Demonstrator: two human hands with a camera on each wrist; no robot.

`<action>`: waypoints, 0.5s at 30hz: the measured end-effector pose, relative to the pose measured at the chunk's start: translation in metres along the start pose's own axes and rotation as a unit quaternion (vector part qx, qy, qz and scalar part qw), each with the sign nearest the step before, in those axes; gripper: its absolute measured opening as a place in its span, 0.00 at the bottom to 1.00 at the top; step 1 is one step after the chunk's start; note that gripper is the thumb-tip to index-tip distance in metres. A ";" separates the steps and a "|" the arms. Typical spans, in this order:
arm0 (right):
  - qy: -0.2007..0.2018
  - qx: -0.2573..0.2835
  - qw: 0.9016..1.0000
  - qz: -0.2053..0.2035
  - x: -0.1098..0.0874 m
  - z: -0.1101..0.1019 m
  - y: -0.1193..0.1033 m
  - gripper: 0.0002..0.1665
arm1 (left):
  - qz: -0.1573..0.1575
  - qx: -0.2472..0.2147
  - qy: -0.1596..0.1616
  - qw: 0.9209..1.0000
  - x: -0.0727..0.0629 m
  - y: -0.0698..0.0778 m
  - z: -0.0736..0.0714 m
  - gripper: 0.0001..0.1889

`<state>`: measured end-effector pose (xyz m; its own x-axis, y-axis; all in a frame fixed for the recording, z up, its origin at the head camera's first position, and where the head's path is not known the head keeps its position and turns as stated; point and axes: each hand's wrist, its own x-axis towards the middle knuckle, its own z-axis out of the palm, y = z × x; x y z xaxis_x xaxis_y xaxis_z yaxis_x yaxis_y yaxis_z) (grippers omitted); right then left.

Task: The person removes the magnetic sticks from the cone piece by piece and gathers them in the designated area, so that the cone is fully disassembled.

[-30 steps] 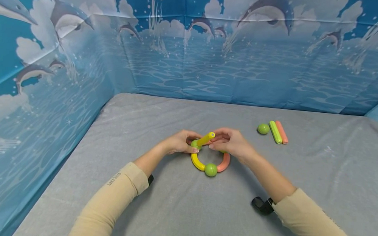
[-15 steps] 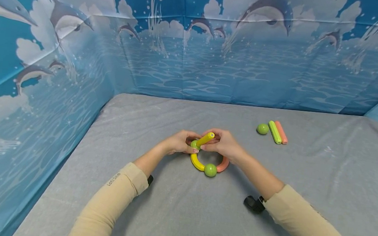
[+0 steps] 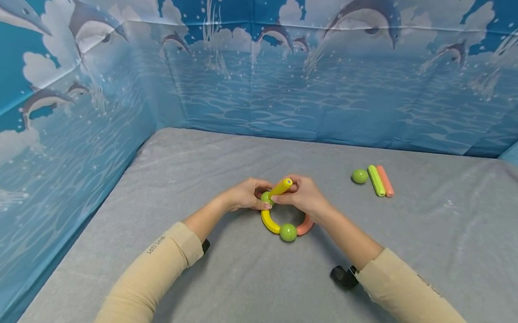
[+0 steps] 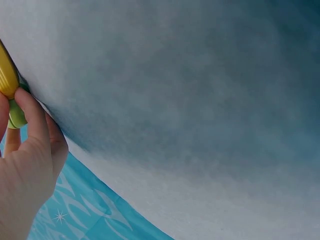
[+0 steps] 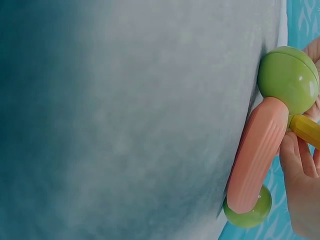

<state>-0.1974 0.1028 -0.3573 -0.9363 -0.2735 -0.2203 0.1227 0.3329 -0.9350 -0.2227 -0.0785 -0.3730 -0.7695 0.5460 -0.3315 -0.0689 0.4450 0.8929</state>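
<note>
A ring of curved pieces joined by green balls lies on the grey cloth, with a yellow curved piece (image 3: 270, 222) at left and a coral curved piece (image 3: 305, 225) at right. A green ball (image 3: 288, 232) joins them at the front. My left hand (image 3: 243, 194) holds the ring's left green ball (image 3: 266, 197) between thumb and fingers. From that ball a yellow stick (image 3: 282, 186) rises at a slant. My right hand (image 3: 308, 195) pinches the stick low down, thumb close to the ball. The ring's far side is hidden behind the right hand.
A loose green ball (image 3: 359, 176), a lime green stick (image 3: 376, 181) and a coral stick (image 3: 385, 181) lie together at the back right of the cloth. A blue dolphin-print curtain (image 3: 266, 89) stands behind the table and along its left side.
My right hand has moved left from the ring's far right side and now grips the yellow stick, which stands slightly steeper. The left hand stays on the ball.
</note>
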 end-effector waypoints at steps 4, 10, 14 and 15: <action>-0.005 0.013 1.000 0.005 0.002 0.001 0.000 0.21 | 0.000 0.003 0.000 1.000 0.000 0.000 0.000 0.26; -0.011 0.004 1.000 -0.016 0.005 0.002 0.002 0.27 | 0.001 0.008 0.001 1.000 0.001 0.001 0.000 0.26; -0.004 -0.005 0.999 -0.034 0.007 0.003 0.003 0.24 | 0.002 0.006 -0.001 1.000 0.001 0.001 0.000 0.26; -0.003 -0.006 0.999 -0.038 0.007 0.003 0.003 0.23 | 0.001 0.004 -0.001 1.000 0.001 0.001 0.000 0.26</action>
<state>-0.2025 0.0990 -0.3630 -0.9405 -0.3043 -0.1514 0.0482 0.3216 -0.9456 -0.2233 -0.0779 -0.3727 -0.7683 0.5486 -0.3296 -0.0615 0.4494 0.8912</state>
